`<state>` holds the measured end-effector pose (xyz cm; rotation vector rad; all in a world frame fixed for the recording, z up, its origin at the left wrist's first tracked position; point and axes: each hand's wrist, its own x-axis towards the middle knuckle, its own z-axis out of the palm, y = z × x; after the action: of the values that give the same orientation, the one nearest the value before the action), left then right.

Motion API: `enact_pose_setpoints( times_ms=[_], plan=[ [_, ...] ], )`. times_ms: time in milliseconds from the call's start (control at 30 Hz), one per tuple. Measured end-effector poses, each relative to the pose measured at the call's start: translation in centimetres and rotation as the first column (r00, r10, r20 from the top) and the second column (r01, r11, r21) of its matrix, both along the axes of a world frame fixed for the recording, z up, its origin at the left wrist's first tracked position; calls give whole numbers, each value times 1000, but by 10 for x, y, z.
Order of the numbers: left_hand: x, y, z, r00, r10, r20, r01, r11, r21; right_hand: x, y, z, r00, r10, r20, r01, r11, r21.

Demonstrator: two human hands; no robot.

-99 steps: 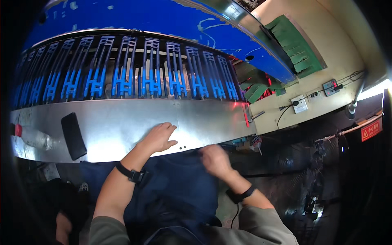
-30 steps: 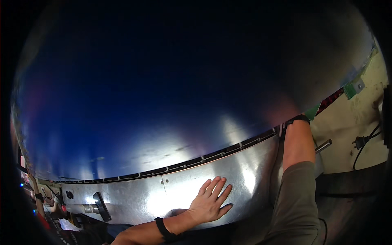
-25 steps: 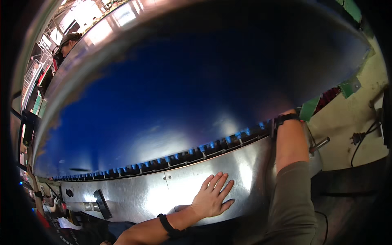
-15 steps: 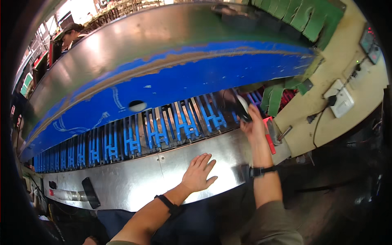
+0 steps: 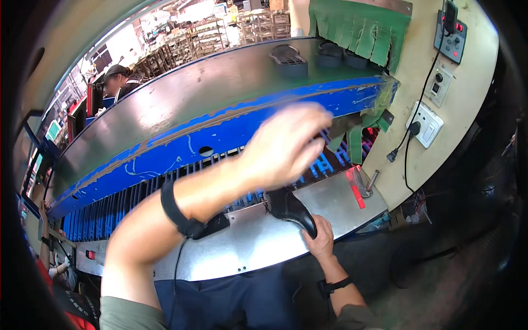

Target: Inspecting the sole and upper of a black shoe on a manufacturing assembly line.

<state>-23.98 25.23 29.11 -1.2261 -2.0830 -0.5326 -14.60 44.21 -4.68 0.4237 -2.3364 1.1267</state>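
Up close to the camera, the left hand (image 5: 286, 146) is raised above the work, blurred, its fingers curled loosely inward; whether anything is held in it cannot be told. A black band (image 5: 179, 212) is worn on that wrist, with a thin cable trailing from it down the forearm.

Lower down, the right hand (image 5: 319, 239) is closed around the rear of a black shoe (image 5: 291, 208), which is resting on the shiny metal counter (image 5: 258, 242). The shoe is tilted, its far end pointing toward the row of blue slats (image 5: 110, 209) that runs along the back edge of the counter. A dark band is worn on the right wrist too.

Behind the slats a long blue rail (image 5: 181, 148) is seen, and above it a curved grey metal shelf (image 5: 181, 99) on which several dark shoe soles (image 5: 287, 58) are lying near the right end. Green fringed strips (image 5: 357, 27) are hung beside them. To the right, a cream panel (image 5: 473, 82) carries a white socket with a black plug (image 5: 413, 129) and small switch boxes. A red strip (image 5: 355, 187) is set at the right end of the counter. Another person in a dark cap (image 5: 113, 74) is visible far off at the left.
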Motion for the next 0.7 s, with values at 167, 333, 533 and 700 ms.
enact_pose_setpoints(
  times_ms=[167, 333, 533, 700],
  plan=[
    [-124, 64, 60, 978, 207, 13, -205, 977, -56, -4, -1, -1, 999, -20, -31, 16, 995, -97],
    [-213, 80, 50, 781, 618, 92, -543, 745, -388, -4, 3, -10, 999, -42, -32, 43, 999, 8],
    [-209, 72, 53, 831, 553, -60, -547, 793, -269, -4, 3, -18, 995, -66, -77, 66, 998, -1],
    [-98, 59, 81, 892, 360, 273, -360, 932, -54, -1, 4, -19, 995, -64, -73, 64, 998, -9]
  ],
)
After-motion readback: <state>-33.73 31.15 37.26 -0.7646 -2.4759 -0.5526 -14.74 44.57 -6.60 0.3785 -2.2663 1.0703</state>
